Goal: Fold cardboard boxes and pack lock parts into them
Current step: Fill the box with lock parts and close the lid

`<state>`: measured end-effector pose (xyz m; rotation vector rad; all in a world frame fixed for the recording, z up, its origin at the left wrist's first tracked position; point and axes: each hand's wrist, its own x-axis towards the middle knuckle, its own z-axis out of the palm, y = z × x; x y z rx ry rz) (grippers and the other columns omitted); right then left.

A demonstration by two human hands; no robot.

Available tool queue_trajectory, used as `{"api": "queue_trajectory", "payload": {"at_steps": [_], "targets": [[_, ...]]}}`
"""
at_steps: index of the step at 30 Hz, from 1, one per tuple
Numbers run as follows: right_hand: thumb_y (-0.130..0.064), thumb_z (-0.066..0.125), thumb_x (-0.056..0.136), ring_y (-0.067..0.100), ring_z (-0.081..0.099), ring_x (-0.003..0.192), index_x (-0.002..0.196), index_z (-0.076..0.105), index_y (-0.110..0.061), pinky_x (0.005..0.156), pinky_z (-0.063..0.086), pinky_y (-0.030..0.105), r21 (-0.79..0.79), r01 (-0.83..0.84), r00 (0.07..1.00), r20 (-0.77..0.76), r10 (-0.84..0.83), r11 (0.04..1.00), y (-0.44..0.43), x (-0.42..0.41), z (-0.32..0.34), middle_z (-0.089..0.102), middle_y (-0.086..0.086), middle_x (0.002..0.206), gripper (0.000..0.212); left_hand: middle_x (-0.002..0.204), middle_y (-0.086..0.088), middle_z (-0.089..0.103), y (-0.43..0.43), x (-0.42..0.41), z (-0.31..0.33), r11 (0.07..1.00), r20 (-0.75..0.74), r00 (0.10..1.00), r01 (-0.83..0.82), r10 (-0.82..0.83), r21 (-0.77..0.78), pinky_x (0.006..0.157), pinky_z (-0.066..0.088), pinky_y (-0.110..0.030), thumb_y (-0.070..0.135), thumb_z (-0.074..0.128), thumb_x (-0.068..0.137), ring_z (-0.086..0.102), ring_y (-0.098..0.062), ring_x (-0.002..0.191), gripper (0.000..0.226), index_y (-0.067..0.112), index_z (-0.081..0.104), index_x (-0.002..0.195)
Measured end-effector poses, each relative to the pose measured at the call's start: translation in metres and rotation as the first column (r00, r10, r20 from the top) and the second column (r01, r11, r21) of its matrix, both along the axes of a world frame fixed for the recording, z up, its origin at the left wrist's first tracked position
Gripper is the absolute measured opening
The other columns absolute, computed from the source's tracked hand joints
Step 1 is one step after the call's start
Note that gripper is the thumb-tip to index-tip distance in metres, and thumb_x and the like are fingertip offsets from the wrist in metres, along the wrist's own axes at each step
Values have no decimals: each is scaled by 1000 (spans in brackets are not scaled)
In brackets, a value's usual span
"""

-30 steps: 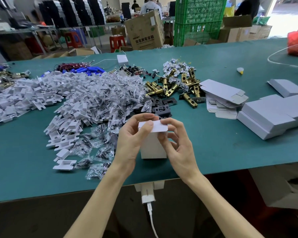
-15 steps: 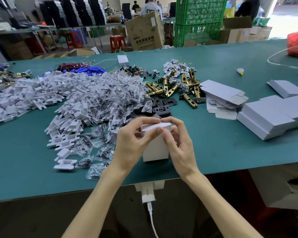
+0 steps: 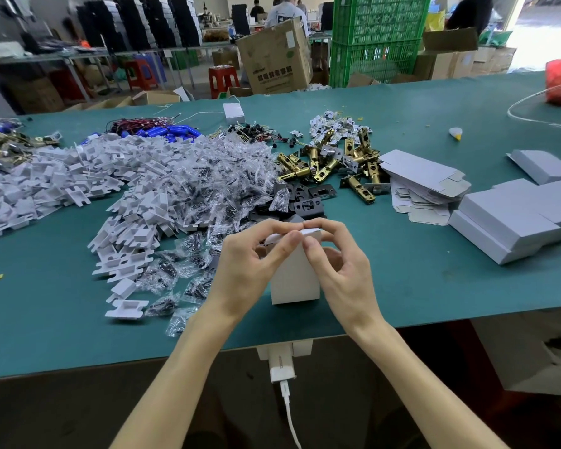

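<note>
Under the grip the white box (image 3: 293, 280) stands upright, left hand (image 3: 250, 264) and right hand (image 3: 344, 273) both pinching its top flap (image 3: 311, 233), seemingly tucking it shut; finished boxes (image 3: 512, 222) lie to the right, many lock parts (image 3: 318, 170) wait beyond.

Right of the white box (image 3: 293, 280) the green table (image 3: 418, 273) lies bare as far as the stack of folded boxes (image 3: 506, 222) and the flat blanks (image 3: 425, 186) beyond. On the left, screw bags (image 3: 188, 283) and white plastic inserts (image 3: 127, 202) crowd close to my left hand (image 3: 243, 270), though the near left corner is open. Just beyond the box, black plates (image 3: 305, 199) and brass latches (image 3: 331, 166) bar the way.
</note>
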<state>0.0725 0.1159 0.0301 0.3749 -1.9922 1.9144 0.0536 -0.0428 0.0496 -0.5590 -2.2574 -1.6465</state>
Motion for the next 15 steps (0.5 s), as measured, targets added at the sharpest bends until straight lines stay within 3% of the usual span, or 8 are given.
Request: {"api": "queue_trajectory", "payload": {"at_steps": [2, 5, 10, 15], "targets": [[-25, 62, 102, 17, 72, 90, 113, 65, -20, 75, 51, 20, 24, 31, 999, -4, -31, 999, 1, -1, 4, 72, -5, 101, 12, 107, 10, 79, -1, -2, -2, 1000, -13, 1000, 3, -4, -16, 77, 60, -56, 30, 70, 97, 77, -16, 94, 20, 17, 78, 110], [-24, 63, 102, 19, 72, 98, 109, 66, -19, 83, 57, 32, 37, 50, 999, 5, -50, 998, 1, -2, 8, 74, -3, 104, 9, 109, 10, 79, -2, -3, -4, 999, -30, 1000, 6, -7, -31, 79, 62, -49, 27, 70, 99, 76, -12, 101, 18, 16, 77, 112], [-28, 64, 101, 17, 72, 97, 105, 67, -21, 83, 59, 36, 55, 69, 998, 5, -70, 996, 3, 0, 10, 73, -7, 101, 9, 104, 12, 78, -2, 1, -4, 999, -49, 999, 3, -5, -54, 69, 58, -58, 33, 67, 101, 75, -18, 90, 17, 23, 76, 112], [-37, 64, 100, 15, 71, 95, 102, 67, -24, 79, 58, 31, 62, 88, 996, 6, -89, 994, 3, 0, 13, 72, -12, 98, 13, 117, 11, 74, -6, 5, -4, 994, -19, 996, 89, -91, -65, 84, 61, -50, 29, 71, 98, 71, -19, 112, 26, 21, 71, 122]]}}
